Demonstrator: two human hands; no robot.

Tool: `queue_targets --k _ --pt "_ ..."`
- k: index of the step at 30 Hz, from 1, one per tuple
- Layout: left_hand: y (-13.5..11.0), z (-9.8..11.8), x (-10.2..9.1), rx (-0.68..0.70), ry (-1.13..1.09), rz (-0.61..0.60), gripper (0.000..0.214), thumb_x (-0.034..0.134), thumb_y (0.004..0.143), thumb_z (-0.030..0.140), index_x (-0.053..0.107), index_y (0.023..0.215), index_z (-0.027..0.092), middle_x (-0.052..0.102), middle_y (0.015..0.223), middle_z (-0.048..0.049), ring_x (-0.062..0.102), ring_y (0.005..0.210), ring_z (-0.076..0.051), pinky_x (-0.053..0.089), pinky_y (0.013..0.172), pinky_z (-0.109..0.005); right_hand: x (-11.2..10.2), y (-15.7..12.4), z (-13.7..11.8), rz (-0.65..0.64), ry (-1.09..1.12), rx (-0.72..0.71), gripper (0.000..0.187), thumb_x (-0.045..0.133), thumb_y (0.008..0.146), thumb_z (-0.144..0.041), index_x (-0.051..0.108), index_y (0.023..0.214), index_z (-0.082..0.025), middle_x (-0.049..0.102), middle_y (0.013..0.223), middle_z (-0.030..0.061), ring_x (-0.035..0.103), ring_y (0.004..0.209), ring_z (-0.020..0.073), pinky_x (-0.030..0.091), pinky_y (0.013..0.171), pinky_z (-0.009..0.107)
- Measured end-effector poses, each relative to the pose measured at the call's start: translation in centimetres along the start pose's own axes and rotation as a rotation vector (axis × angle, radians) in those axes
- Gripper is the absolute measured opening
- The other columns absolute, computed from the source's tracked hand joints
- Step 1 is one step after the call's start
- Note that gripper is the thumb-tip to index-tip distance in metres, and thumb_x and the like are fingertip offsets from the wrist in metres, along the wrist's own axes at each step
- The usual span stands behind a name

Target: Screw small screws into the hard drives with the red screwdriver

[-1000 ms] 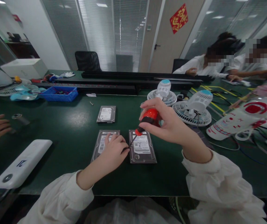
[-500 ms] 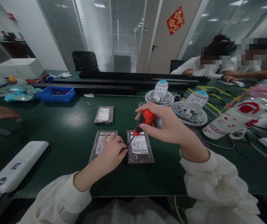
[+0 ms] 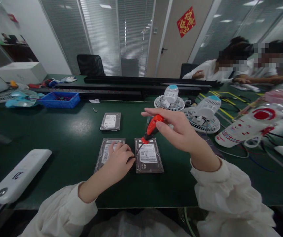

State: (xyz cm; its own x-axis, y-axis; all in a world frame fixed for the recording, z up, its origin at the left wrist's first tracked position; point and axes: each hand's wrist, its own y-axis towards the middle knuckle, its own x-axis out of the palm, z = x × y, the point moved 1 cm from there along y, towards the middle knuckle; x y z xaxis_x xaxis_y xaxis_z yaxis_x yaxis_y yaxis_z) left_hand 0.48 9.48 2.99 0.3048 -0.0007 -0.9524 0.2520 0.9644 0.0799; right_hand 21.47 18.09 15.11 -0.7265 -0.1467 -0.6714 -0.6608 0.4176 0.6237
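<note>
Screwdriver tip at the left edge of the hard drive, with both hands close in.

The hard drive [image 3: 149,160] lies flat on the green table [image 3: 57,131], its long axis running away from the person. The screwdriver [image 3: 152,129] slants over it, with the red handle above the drive's far end and the thin shaft running down-left to its left edge. The right hand [image 3: 179,131] is wrapped around the handle. The left hand [image 3: 118,162] rests just left of the drive on a second drive [image 3: 104,148], fingers curled together beside the tip and nearer to it; whether they pinch anything cannot be told. A third drive [image 3: 110,121] lies beyond, left of the drive's far end, and two small fans [image 3: 200,115] stand to its far right.
</note>
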Motion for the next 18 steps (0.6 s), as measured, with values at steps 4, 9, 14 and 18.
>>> queue_targets --k 4,9,14,18 --pt "-0.06 -0.09 0.04 0.003 -0.005 0.004 0.019 0.067 0.102 0.019 0.085 0.101 0.021 0.074 0.112 -0.009 0.064 0.121 -0.035 0.028 0.124 -0.075 0.08 -0.02 -0.15 0.052 0.045 0.003 0.034 0.063 0.103 -0.031 0.068 0.134 -0.02 0.081 0.1 0.0036 0.07 0.069 0.013 0.052 0.062 0.027" --pt "-0.03 -0.18 0.07 0.009 -0.012 0.008 0.019 0.066 0.102 0.019 0.085 0.103 0.021 0.074 0.112 -0.0088 0.064 0.121 -0.035 0.027 0.124 -0.076 -0.16 0.41 -0.62 0.069 -0.168 -0.043 0.03 0.068 0.102 -0.043 0.064 0.084 -0.019 0.062 0.071 -0.0021 0.054 0.061 0.0116 0.04 0.061 0.028" --pt "0.02 -0.28 0.26 0.007 -0.018 0.018 0.018 0.067 0.101 0.019 0.085 0.101 0.022 0.074 0.11 -0.0079 0.065 0.12 -0.034 0.028 0.125 -0.075 -0.31 0.38 -0.34 -0.039 -0.147 -0.002 0.033 0.049 0.107 -0.045 0.063 0.113 -0.015 0.07 0.107 0.0113 0.066 0.09 0.0222 0.049 0.078 0.036" --pt "-0.06 -0.43 0.41 0.008 -0.018 0.025 0.019 0.066 0.102 0.019 0.085 0.102 0.022 0.073 0.111 -0.008 0.064 0.121 -0.034 0.026 0.125 -0.074 -0.51 0.19 -0.26 -0.125 -0.03 0.01 0.042 0.045 0.104 -0.031 0.054 0.142 -0.013 0.068 0.138 0.0178 0.069 0.107 0.0254 0.054 0.088 0.041"
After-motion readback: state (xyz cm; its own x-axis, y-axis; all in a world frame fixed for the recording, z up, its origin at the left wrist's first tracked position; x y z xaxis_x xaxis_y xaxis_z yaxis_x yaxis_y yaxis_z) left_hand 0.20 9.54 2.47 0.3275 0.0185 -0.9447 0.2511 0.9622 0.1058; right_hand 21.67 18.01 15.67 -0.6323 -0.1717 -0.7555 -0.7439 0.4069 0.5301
